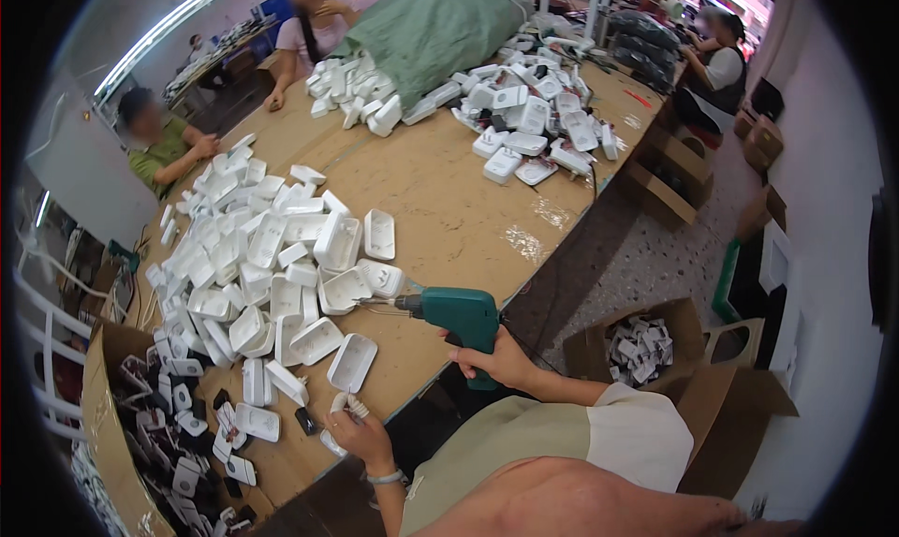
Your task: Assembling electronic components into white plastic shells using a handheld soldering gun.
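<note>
My right hand (503,361) is wrapped round the grip of a teal-green power screwdriver (461,312). Its tip points left, just beside a white plastic casing (381,279) at the edge of a heap. Over the table's near edge, my left hand (356,432) has its fingers drawn together, with pale coverings on some fingertips. Whatever it may pinch is too small to make out. Just beyond those fingers lies an open white casing (353,363). A small black part (305,421) rests to the left of the hand.
The brown table (459,223) bears a large heap of white casings (267,242), with assembled units (534,116) and a green sack (435,31) farther back. A carton of parts (108,378) stands at left, another carton (688,323) at right. Several people sit around.
</note>
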Demonstrator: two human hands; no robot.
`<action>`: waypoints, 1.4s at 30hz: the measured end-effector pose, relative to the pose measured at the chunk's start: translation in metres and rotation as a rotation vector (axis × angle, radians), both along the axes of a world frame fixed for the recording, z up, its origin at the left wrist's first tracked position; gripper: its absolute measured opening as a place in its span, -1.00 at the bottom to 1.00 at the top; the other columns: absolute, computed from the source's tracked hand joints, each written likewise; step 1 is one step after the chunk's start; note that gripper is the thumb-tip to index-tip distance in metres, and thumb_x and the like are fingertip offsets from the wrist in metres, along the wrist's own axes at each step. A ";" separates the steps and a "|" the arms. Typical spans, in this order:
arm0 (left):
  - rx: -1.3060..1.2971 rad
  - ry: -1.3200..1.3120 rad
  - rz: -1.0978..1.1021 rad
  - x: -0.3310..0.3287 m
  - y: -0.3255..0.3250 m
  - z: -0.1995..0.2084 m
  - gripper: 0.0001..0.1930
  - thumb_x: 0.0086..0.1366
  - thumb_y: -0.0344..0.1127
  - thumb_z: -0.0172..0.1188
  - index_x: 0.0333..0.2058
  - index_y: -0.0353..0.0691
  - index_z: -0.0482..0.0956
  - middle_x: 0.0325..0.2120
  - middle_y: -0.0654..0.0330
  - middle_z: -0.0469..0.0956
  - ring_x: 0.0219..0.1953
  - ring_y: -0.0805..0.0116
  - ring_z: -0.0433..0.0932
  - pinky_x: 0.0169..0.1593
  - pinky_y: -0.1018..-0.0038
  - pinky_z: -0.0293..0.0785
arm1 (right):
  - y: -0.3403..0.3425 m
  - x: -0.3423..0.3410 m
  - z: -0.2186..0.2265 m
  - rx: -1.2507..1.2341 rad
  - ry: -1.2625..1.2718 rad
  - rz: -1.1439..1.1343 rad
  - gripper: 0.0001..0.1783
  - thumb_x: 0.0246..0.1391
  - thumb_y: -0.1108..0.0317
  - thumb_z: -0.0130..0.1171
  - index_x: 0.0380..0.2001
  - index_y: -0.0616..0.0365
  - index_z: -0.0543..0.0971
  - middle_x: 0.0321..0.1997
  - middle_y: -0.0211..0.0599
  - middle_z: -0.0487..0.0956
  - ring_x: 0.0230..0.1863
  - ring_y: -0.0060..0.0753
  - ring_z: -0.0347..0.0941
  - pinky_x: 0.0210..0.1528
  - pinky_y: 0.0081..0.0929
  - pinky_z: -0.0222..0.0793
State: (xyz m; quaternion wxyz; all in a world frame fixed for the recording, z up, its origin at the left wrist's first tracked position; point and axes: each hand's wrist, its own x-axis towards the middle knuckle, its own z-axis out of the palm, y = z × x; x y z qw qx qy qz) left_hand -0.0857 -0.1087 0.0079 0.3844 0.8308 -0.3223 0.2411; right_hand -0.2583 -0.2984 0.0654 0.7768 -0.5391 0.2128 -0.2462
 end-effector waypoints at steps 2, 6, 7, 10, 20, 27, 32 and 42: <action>-0.005 0.031 -0.019 0.000 -0.006 0.003 -0.85 0.34 -0.36 0.15 -0.28 -0.35 0.53 -0.47 0.03 0.43 -0.42 0.06 0.38 -0.36 0.21 0.27 | -0.001 -0.003 0.001 0.008 -0.008 -0.042 -0.70 0.14 0.56 0.18 -0.04 0.31 0.48 -0.46 -0.42 0.49 -0.60 -0.67 0.33 -0.50 -0.64 0.27; 0.086 0.021 -0.016 0.000 0.002 -0.004 -0.85 0.31 -0.38 0.15 -0.26 -0.37 0.53 -0.46 -0.01 0.44 -0.37 -0.05 0.37 -0.28 0.10 0.27 | 0.004 -0.002 -0.002 0.003 0.003 -0.093 -0.71 0.14 0.46 0.21 -0.06 0.29 0.52 -0.60 -0.46 0.44 -0.60 -0.68 0.33 -0.51 -0.62 0.27; 0.107 -0.030 -0.002 0.001 0.004 -0.006 -0.85 0.30 -0.39 0.16 -0.26 -0.37 0.53 -0.43 -0.03 0.46 -0.33 -0.10 0.40 -0.23 0.07 0.30 | 0.005 -0.001 -0.002 0.023 -0.008 -0.104 -0.71 0.14 0.47 0.22 -0.07 0.30 0.52 -0.60 -0.45 0.44 -0.60 -0.67 0.33 -0.51 -0.61 0.27; 0.148 -0.057 -0.009 -0.001 0.010 -0.006 -0.86 0.25 -0.40 0.20 -0.27 -0.35 0.54 -0.39 -0.06 0.48 -0.22 -0.13 0.43 -0.12 0.06 0.35 | 0.006 -0.002 -0.011 0.059 -0.010 -0.067 -0.70 0.11 0.55 0.19 -0.06 0.36 0.51 -0.50 -0.39 0.49 -0.60 -0.62 0.35 -0.53 -0.58 0.28; 0.134 -0.052 0.019 -0.009 0.010 0.000 -0.83 0.15 -0.40 0.25 -0.28 -0.31 0.54 -0.37 0.00 0.46 -0.24 -0.07 0.40 -0.13 0.07 0.32 | 0.001 0.012 -0.002 0.074 -0.053 -0.084 -0.65 0.10 0.58 0.13 -0.01 0.33 0.43 -0.59 -0.38 0.41 -0.65 -0.56 0.32 -0.52 -0.52 0.33; 0.091 -0.052 0.025 -0.005 0.004 -0.007 -0.85 0.17 -0.44 0.25 -0.29 -0.29 0.52 -0.42 0.01 0.46 -0.30 -0.06 0.38 -0.16 0.12 0.30 | -0.003 0.017 -0.006 0.105 -0.054 -0.110 -0.65 0.09 0.58 0.14 -0.02 0.32 0.43 -0.61 -0.42 0.39 -0.65 -0.59 0.31 -0.52 -0.56 0.31; 0.117 -0.085 0.041 -0.009 0.002 -0.003 -0.83 0.15 -0.43 0.27 -0.27 -0.28 0.54 -0.30 0.01 0.46 -0.19 -0.05 0.36 -0.06 0.13 0.30 | -0.002 0.016 -0.004 0.116 -0.054 -0.127 -0.68 0.09 0.57 0.16 -0.05 0.35 0.46 -0.60 -0.41 0.41 -0.65 -0.58 0.32 -0.54 -0.57 0.30; 0.180 -0.007 0.005 -0.018 0.012 0.013 -0.83 0.10 -0.40 0.34 -0.33 -0.28 0.58 -0.06 -0.01 0.43 0.00 -0.07 0.29 0.05 0.11 0.26 | 0.002 0.014 -0.002 0.107 -0.050 -0.132 -0.65 0.09 0.57 0.13 -0.02 0.33 0.43 -0.61 -0.39 0.39 -0.66 -0.56 0.30 -0.53 -0.54 0.31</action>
